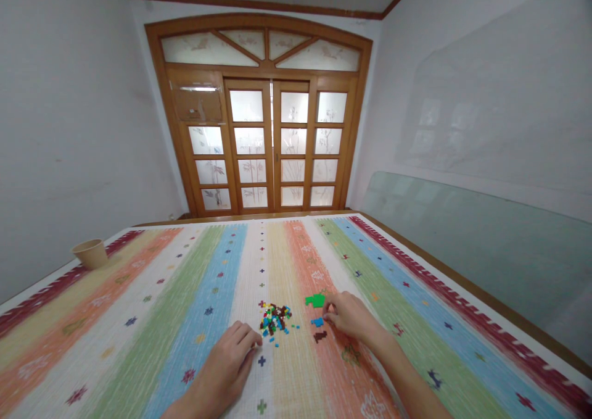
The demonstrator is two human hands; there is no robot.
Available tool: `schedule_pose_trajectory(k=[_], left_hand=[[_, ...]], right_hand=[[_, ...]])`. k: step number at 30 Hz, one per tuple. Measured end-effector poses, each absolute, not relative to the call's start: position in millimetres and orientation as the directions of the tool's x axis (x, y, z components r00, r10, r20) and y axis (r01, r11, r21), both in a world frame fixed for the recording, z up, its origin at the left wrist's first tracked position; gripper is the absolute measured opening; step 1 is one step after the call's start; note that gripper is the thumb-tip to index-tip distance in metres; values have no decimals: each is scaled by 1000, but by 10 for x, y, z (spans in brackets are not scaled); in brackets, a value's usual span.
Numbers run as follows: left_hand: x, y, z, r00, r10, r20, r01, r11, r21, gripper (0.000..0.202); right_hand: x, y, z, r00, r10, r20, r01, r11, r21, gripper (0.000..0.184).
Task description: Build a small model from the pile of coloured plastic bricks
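Observation:
A small heap of tiny building bricks [277, 318] in several colours lies on the striped cloth, with a few loose ones at its edge. My left hand [235, 356] rests on the cloth just left of the heap, fingers loosely bent and nothing visible in them. Right of the heap, my right hand [349, 314] has its thumb and fingers pinched beside a green brick piece [317, 300]; whatever is between the fingertips is too small to make out. Close below those fingertips lie a blue brick piece [316, 323] and a dark brown brick piece [320, 336].
The striped tablecloth [185, 320] covers a wide table. At its far left stands a beige cup [90, 253]. A pale green glass panel [485, 234] leans by the right wall, and wooden glazed doors [272, 141] close off the far end.

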State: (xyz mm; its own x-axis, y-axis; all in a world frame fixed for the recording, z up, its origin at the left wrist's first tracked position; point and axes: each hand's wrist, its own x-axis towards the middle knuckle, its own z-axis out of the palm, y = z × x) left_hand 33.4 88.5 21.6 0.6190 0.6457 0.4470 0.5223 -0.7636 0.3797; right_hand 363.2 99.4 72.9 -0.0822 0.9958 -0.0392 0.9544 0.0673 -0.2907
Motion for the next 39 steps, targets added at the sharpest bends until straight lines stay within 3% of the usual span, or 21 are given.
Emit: schedule_pose_trajectory(k=[13, 39], left_hand=[[357, 860, 284, 606, 635, 479, 516, -772, 371, 20], [351, 841, 298, 606, 630, 486, 512, -776, 368, 21]], right_hand=[[3524, 1001, 669, -77, 997, 18, 947, 79, -312, 25], [3483, 987, 651, -116, 993, -9, 944, 108, -313, 25]])
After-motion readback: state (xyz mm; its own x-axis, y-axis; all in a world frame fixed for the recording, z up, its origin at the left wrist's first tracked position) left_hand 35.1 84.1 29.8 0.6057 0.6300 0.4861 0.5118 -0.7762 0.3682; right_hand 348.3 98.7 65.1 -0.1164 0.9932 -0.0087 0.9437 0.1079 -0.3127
